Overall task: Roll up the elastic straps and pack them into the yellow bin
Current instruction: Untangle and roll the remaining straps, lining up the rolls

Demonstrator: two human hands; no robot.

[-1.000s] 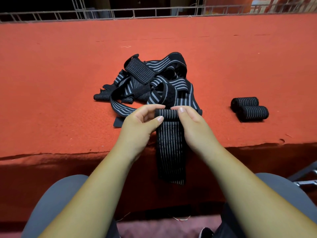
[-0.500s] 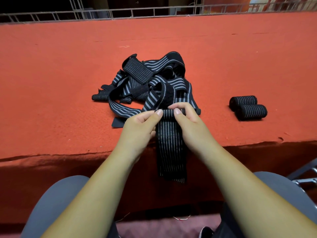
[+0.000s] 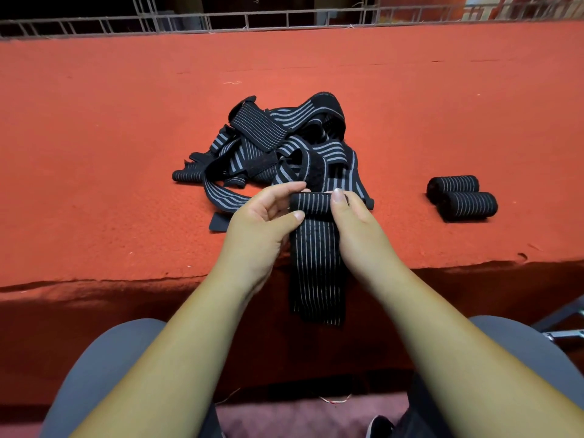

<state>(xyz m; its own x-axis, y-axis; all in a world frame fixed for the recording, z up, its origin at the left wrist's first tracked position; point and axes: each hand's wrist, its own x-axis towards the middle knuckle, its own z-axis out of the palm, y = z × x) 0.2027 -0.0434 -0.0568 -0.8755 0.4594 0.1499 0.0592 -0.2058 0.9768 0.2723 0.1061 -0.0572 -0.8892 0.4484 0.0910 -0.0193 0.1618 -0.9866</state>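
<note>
While the strap (image 3: 317,273) is hanging over the near edge of the red table (image 3: 94,159), its upper end is sitting in a tight roll between both hands. The left hand (image 3: 260,226) is pinching the roll's left end with thumb and curled fingers, and the right hand (image 3: 357,229) is gripping its right end. At twelve o'clock from the hands a tangled pile of straps (image 3: 275,143) is lying on the table; at three o'clock, well apart, two rolled straps (image 3: 467,205) are lying side by side, touching each other.

Red felt-covered table (image 3: 110,147), tangled pile of striped elastic straps (image 3: 278,147), two rolled straps (image 3: 461,197) at right
</note>
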